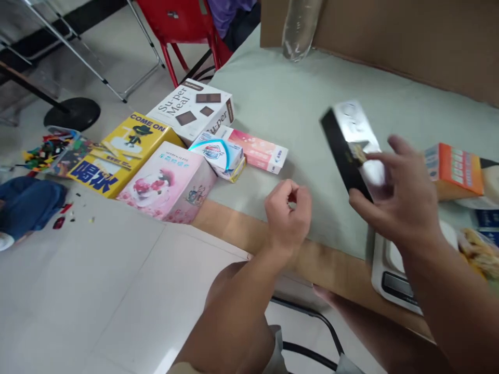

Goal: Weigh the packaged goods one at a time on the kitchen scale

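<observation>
My right hand (409,192) grips a long box (356,140) with a black side and a shiny silver face. It is tilted above the table, just over a white kitchen scale (380,265). Curled into a loose fist, my left hand (288,213) is near the table's front edge, and nothing shows in it. Left of that fist lie a pink-and-white box (259,150) and a blue-and-white soap box (218,156). Beside them are a pink box with flowers (167,182), a yellow box (128,150) and a white Su-per Meal box (191,109).
An orange box (460,171) and a bag of yellowish food (479,252) are at the right. Toward the back stand a clear plastic bottle (300,31) and a cardboard panel (405,52). A red chair (175,23) with a seated person is beyond the table (268,104).
</observation>
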`<action>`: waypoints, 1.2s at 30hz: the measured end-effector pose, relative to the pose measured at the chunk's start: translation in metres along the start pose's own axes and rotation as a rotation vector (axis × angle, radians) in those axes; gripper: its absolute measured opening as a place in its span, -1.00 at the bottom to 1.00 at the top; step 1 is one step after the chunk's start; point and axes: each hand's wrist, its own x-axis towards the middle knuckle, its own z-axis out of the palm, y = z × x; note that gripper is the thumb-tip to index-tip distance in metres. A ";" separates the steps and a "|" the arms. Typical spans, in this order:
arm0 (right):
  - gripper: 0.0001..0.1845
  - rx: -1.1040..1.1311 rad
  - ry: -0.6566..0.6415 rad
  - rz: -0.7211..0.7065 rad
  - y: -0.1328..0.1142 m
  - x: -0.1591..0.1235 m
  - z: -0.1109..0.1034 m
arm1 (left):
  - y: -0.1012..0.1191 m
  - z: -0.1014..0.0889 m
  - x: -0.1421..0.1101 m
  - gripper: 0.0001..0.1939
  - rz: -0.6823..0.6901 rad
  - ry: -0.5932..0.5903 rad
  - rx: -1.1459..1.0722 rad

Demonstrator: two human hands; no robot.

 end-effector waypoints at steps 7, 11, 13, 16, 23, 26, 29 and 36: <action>-0.47 0.499 -0.312 -0.341 -0.019 0.098 0.087 | 0.002 -0.003 0.020 -0.66 -0.368 0.160 -0.399; -0.41 0.534 -0.443 -0.409 -0.021 0.112 0.114 | 0.001 -0.004 0.022 -0.68 -0.346 0.340 -0.517; -0.37 0.543 -0.489 -0.424 -0.021 0.115 0.121 | 0.002 -0.004 0.023 -0.69 -0.367 0.399 -0.547; -0.28 0.576 -0.531 -0.399 -0.020 0.119 0.126 | 0.003 0.000 0.024 -0.70 -0.415 0.403 -0.586; -0.37 0.767 -0.632 -0.141 -0.034 0.123 0.129 | 0.000 0.008 0.024 -0.69 -0.418 0.332 -0.577; -0.48 1.013 -0.532 0.056 -0.036 0.122 0.139 | -0.001 0.006 0.025 -0.70 -0.421 0.356 -0.538; -0.53 1.153 -0.390 0.298 -0.034 0.118 0.151 | -0.001 0.003 0.026 -0.70 -0.417 0.379 -0.537; -0.57 1.178 -0.323 0.481 -0.041 0.113 0.165 | 0.000 -0.001 0.026 -0.70 -0.396 0.403 -0.583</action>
